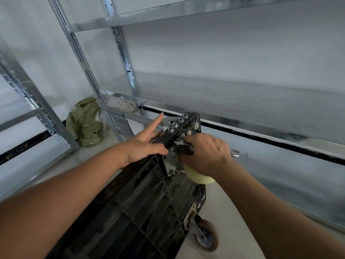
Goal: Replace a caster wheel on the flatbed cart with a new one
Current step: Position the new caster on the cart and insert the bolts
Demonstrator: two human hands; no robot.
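head view: flatbed cart (pixel 141 199) stands on its edge, ribbed black underside facing the camera, likely tipped so the caster mounts can be reached from the side. left hand (pixel 143 144) rests flat against the cart's upper edge, fingers straight and index pointing up, holding nothing; it looks placed to steady the deck against turning force. right hand (pixel 207 154) is curled round a metal wrench (pixel 234 153), whose far end pokes out past the knuckles; the working end at the bolt is mostly hidden by the fingers, so i cannot tell whether it sits fully on a nut. cream caster wheel (pixel 197 177) lies just below that right hand, touching or nearly touching the palm, its steel mounting plate (pixel 170 161) against the cart's underside between the two hands. judging by its clean colour this is the new wheel, being fastened. a worn brown caster (pixel 206 235) sits at the cart's lower corner, well apart from both hands. a row of four nuts (pixel 177 122) shows on the cart's top end. behind the cart: galvanised shelving (pixel 119 53), and a green sack (pixel 85 122) on the floor to the cart's left.
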